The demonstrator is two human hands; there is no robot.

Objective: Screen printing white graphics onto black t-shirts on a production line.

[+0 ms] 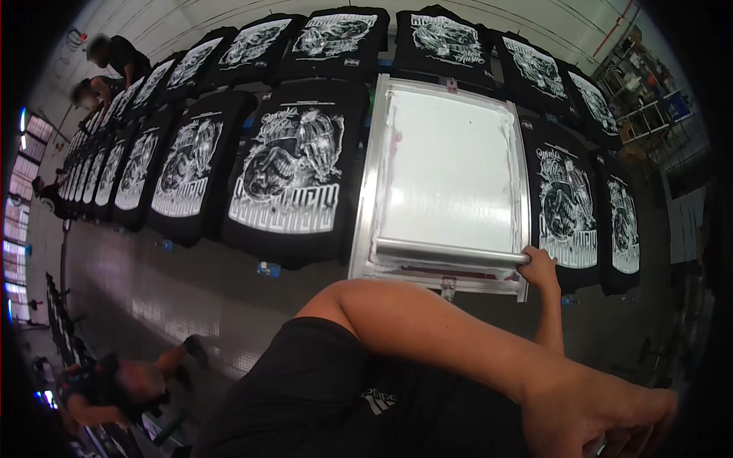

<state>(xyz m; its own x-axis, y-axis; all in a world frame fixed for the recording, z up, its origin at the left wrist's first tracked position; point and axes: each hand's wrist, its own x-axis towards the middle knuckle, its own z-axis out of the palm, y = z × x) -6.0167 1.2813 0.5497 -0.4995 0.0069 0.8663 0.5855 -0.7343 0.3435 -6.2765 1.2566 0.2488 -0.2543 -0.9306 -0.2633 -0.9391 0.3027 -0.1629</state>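
A silver screen-printing frame (369,175) with a pale mesh (447,164) lies over the row of shirts in front of me. Across its near end rests a long metal squeegee bar (450,250). My right hand (539,267) is closed around the bar's right end, at the frame's near right corner. Bent across my body, my left arm reaches to the lower right, where my left hand (599,416) has curled fingers. The lower edge cuts it off partly, and what it holds, if anything, is hidden.
Black shirts with white prints (294,164) lie in two long rows on both sides of the frame. Two people (122,61) lean over the rows at far left. Another person (122,393) is at lower left. Shelving (645,107) stands at far right.
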